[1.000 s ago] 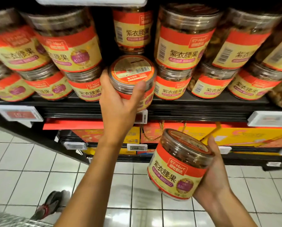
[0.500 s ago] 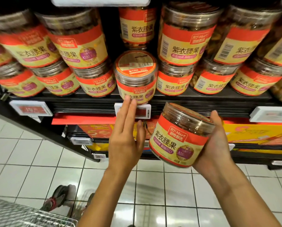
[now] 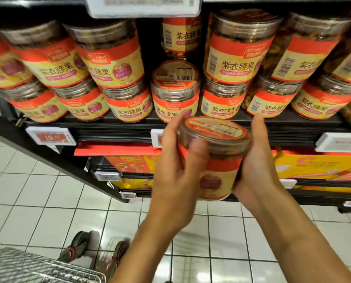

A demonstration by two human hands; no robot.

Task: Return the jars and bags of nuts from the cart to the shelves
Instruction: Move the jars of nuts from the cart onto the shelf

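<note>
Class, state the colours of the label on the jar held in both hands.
An orange-red band above a cream-yellow panel on the jar; the head view shows it.

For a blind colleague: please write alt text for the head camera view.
The left hand and right hand hold a jar of nuts between them, at a shelf stacked with matching orange-and-yellow jars. A wire cart shows lower left.

2 bare forearms (image 3: 150,242), grey sneakers (image 3: 78,246), red trim

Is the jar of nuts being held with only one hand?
No, the left hand and the right hand both grip the cashew jar, one on each side.
</note>
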